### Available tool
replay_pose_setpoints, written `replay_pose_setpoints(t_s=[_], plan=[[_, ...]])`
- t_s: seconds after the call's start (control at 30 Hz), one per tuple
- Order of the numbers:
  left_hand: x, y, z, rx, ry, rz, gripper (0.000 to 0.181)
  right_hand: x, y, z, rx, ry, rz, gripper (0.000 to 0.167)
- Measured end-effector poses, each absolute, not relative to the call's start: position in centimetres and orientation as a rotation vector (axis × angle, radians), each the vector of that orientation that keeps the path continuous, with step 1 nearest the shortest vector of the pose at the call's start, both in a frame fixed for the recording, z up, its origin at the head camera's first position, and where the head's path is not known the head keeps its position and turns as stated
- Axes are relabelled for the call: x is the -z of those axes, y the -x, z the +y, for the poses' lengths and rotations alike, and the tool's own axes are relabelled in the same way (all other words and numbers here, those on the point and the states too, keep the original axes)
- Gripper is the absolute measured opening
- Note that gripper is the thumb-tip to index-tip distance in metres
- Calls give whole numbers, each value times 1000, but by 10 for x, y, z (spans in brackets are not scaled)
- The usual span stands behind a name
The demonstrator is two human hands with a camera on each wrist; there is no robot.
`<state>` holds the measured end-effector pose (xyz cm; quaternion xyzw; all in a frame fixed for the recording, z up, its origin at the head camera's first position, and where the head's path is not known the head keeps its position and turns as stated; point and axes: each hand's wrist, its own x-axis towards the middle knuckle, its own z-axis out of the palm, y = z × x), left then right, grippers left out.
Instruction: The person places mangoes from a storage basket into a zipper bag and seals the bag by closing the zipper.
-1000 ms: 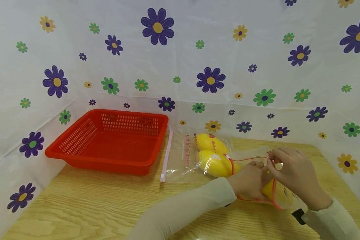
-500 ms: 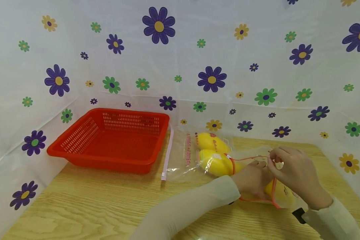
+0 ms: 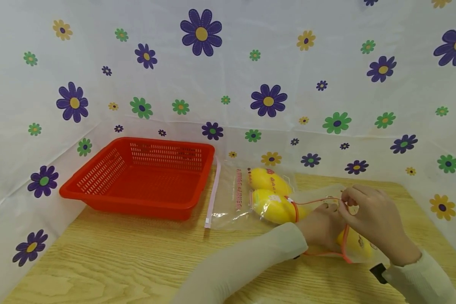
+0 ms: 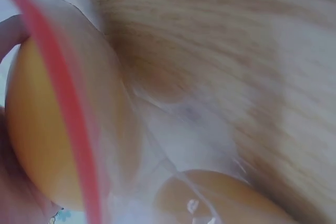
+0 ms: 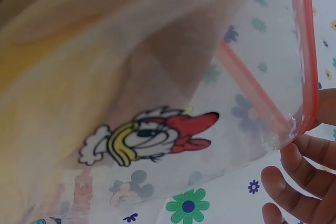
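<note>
My left hand reaches into the mouth of a clear zip bag with a red rim. Its fingers curl round a yellow mango in the left wrist view; through the plastic in the head view, part of a mango shows. With thumb and fingertips my right hand pinches the corner of the red rim, keeping the mouth spread. A cartoon duck is printed on this bag. Just left of it lies another clear bag with two mangoes showing through.
A red plastic basket with slotted sides stands on the left of the wooden table. The second bag has a pink slider strip beside the basket. A flower-printed cloth encloses the back and sides.
My left hand has shifted slightly right, further into the red-rimmed bag. The right hand keeps its pinch on the rim, nearly still.
</note>
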<state>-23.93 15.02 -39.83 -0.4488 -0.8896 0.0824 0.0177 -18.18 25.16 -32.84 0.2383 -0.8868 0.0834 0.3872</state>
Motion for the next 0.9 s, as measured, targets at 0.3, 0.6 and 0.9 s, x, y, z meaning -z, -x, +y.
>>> replay_pose_setpoints(t_s=[0.3,0.6,0.9], plan=[[399,238,161,-331,1341,-2863,78,329,182,253,-205,-614,-2245,10],[398,237,171,-451,1311,-2962,79,328,182,253,-218,-619,-2244,10],[398,239,179,-557,1299,-2970,69,328,182,253,-231,-617,-2248,13]])
